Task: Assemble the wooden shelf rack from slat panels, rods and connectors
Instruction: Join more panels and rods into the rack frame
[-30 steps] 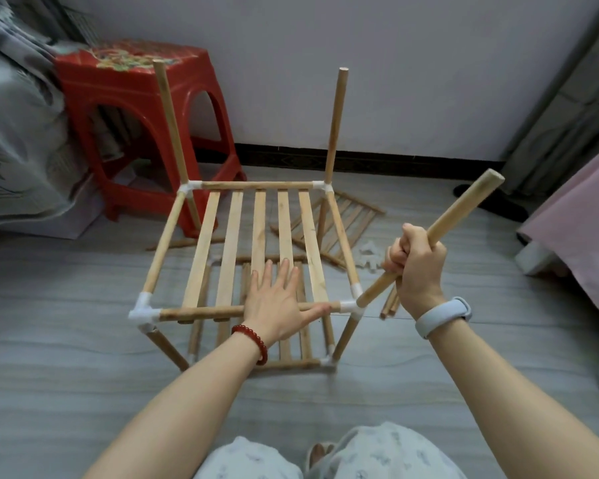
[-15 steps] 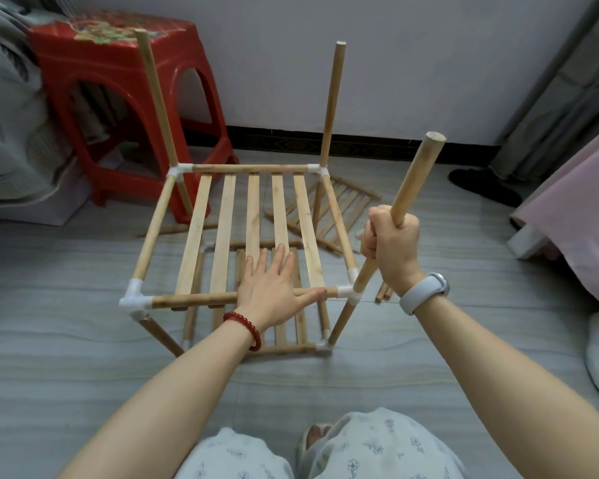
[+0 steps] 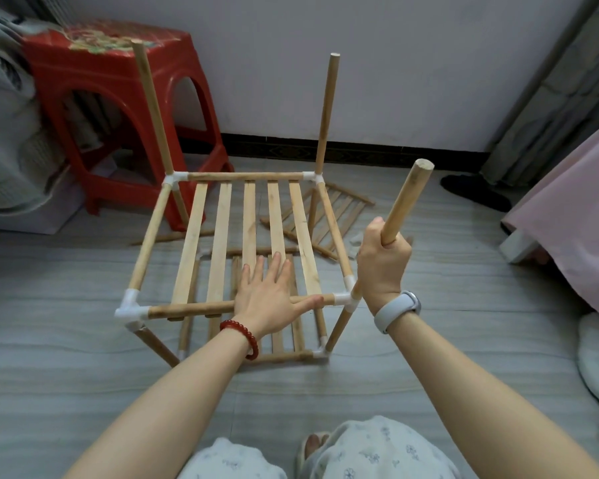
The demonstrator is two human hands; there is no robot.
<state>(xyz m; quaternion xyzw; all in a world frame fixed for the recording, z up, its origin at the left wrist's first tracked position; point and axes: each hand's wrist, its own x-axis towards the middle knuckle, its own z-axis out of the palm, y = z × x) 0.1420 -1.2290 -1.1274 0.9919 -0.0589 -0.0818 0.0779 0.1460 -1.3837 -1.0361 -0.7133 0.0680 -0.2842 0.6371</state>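
The wooden rack (image 3: 249,229) stands on the floor, its upper slat panel framed by rods and white corner connectors. Two rods rise from the far corners, one on the left (image 3: 151,105) and one on the right (image 3: 327,112). My left hand (image 3: 268,295) lies flat with spread fingers on the slats and the near front rail. My right hand (image 3: 382,262) grips a wooden rod (image 3: 407,202) whose lower end sits at the near right connector (image 3: 348,300); the rod leans slightly right. The near left connector (image 3: 130,307) has no rod above it.
A spare slat panel (image 3: 336,216) and loose rods lie on the floor behind the rack. A red plastic stool (image 3: 94,98) stands at the back left, bedding to the far left. A pink cover (image 3: 574,216) hangs at the right, a dark shoe (image 3: 474,193) near the wall.
My right hand has swung the rod from a strong rightward lean to nearly upright in the near right connector. The left hand has stayed on the panel.
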